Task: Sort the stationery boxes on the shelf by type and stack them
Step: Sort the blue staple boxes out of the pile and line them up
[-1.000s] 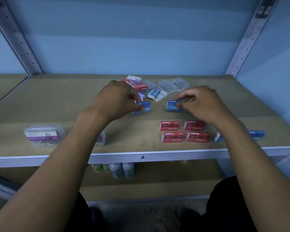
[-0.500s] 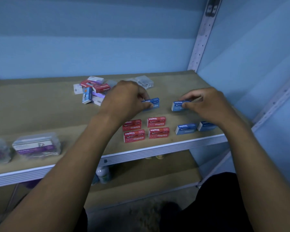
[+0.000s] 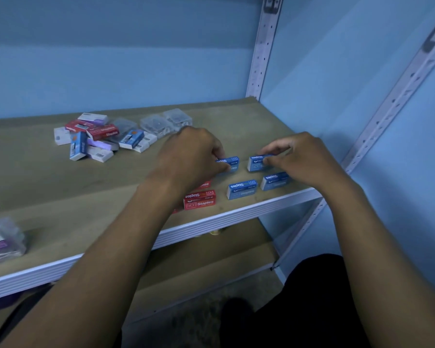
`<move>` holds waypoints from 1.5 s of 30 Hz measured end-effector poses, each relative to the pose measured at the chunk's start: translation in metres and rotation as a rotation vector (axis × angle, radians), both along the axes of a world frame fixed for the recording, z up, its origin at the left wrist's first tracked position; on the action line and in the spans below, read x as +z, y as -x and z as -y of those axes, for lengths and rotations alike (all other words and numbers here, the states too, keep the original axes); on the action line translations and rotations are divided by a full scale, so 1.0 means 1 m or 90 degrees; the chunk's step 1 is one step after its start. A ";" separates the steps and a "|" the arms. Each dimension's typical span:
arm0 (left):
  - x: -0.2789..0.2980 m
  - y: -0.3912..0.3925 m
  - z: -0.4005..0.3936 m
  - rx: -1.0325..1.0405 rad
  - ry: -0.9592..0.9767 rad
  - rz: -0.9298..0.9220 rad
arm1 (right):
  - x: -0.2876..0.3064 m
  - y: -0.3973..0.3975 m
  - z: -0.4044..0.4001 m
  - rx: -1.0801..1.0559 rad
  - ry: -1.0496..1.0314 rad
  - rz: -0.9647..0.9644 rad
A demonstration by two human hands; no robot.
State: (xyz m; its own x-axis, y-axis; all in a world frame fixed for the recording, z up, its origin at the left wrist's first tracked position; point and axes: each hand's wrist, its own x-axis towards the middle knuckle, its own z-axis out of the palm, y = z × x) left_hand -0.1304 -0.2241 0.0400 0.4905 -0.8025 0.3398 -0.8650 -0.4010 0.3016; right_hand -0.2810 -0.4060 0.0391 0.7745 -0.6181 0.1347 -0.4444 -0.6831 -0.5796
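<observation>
A: Right hand first. State?

B: Thumb and fingers pinch a small blue cardboard staples box, held by its right end. Long axis runs left-right, parallel to the shelf's front edge.

A: Left hand?

B: Same kind of grip: fingertips curled onto a second blue cardboard staples box, held by its left end. Long axis also left-right. The two boxes are near each other with a gap between them, both behind the front row.

A: Front row being?

B: Two more blue staples boxes at the white metal shelf edge: one below the left-hand box, one partly under the right hand. Both lie the same way.

A: So what does the next move turn on?

B: My read: each held box sits just behind a like box, axes already aligned. Right hand is nearer the right front box, left hand the left one. Only a short pull toward the body is needed to stack, no rotation.

A: Other stuff?

B: Red cardboard staples boxes just left of the blue ones, partly hidden by the left forearm. Mixed unsorted pile well apart at back left.
</observation>
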 end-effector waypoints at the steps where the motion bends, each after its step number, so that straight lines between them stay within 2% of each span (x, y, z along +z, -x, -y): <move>1: 0.000 0.001 0.002 -0.002 -0.001 0.003 | 0.000 0.001 0.001 -0.001 -0.003 -0.004; 6: -0.003 0.008 0.008 -0.006 -0.005 0.033 | -0.001 0.003 0.006 -0.011 -0.001 -0.024; 17: -0.007 0.010 0.008 -0.023 -0.006 0.007 | 0.000 0.005 0.008 -0.018 -0.013 -0.042; 22: 0.000 -0.001 -0.003 -0.019 0.042 -0.022 | 0.002 0.007 0.005 -0.020 -0.012 0.016; 30: 0.003 -0.026 -0.039 0.057 0.049 0.032 | 0.003 -0.013 -0.013 -0.015 0.026 0.111; 45: 0.002 -0.073 -0.133 0.242 0.058 -0.006 | 0.006 -0.099 -0.087 0.133 0.000 0.128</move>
State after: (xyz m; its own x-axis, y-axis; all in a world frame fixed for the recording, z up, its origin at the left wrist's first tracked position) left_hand -0.0572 -0.0913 0.0415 0.7502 -0.5303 0.3951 -0.6573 -0.6635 0.3575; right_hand -0.1823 -0.3188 0.0453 0.8427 -0.4483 0.2981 -0.1703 -0.7472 -0.6424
